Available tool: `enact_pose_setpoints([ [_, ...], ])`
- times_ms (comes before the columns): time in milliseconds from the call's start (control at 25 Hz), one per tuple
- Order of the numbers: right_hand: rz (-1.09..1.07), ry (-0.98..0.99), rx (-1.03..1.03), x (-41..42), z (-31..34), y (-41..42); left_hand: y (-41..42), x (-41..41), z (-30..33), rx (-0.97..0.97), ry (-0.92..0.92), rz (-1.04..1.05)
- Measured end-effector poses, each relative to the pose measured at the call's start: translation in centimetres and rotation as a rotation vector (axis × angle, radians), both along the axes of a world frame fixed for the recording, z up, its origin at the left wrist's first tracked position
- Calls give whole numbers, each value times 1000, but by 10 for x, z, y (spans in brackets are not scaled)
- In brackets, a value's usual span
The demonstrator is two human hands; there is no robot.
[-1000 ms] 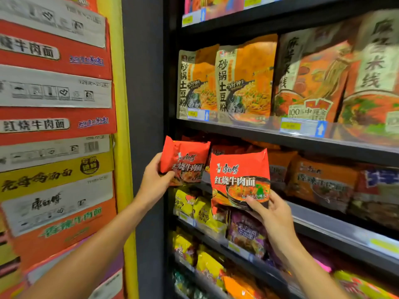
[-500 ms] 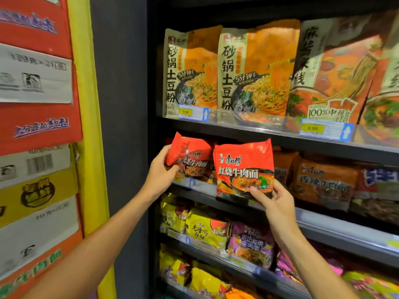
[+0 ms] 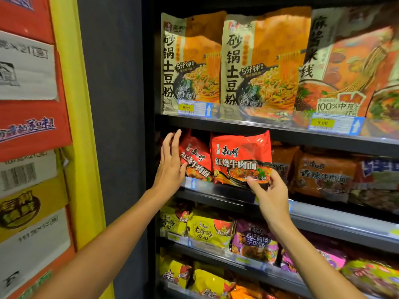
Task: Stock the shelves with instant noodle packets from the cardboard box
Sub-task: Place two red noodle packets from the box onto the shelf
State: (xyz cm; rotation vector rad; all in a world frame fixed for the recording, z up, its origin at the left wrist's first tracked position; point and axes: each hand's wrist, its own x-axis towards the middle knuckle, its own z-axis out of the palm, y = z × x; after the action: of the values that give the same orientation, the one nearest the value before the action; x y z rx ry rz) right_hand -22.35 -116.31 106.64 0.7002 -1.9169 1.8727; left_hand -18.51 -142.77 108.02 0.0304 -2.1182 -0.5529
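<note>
Two red instant noodle packets stand at the left end of the middle shelf point(image 3: 226, 194). My left hand point(image 3: 170, 167) is flat with straight fingers against the left side of the left red packet point(image 3: 195, 160), which leans in the shelf's corner. The fingers of my right hand point(image 3: 269, 190) pinch the lower right corner of the right red packet point(image 3: 239, 158), which stands upright at the shelf's front edge. The cardboard box is not in view.
Tall orange noodle bags point(image 3: 259, 63) fill the shelf above. Orange and blue packets point(image 3: 323, 173) sit right of the red ones. Yellow and purple packets point(image 3: 207, 231) are on the lower shelves. Stacked printed cartons point(image 3: 28, 126) and a yellow post point(image 3: 73, 126) stand to the left.
Both red packets have gone deeper into the middle shelf. My left hand has let go of the left packet and now lies flat against it. The view has moved closer.
</note>
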Motion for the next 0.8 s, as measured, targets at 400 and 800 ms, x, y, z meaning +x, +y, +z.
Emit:
enact_pose_setpoints([
  [400,-87,18,331,-23,11,-8,7,-2,-31,-483,-148,24],
  [800,-231,62,977,-43,29,-16,-4,17,-29,-540,-369,265],
])
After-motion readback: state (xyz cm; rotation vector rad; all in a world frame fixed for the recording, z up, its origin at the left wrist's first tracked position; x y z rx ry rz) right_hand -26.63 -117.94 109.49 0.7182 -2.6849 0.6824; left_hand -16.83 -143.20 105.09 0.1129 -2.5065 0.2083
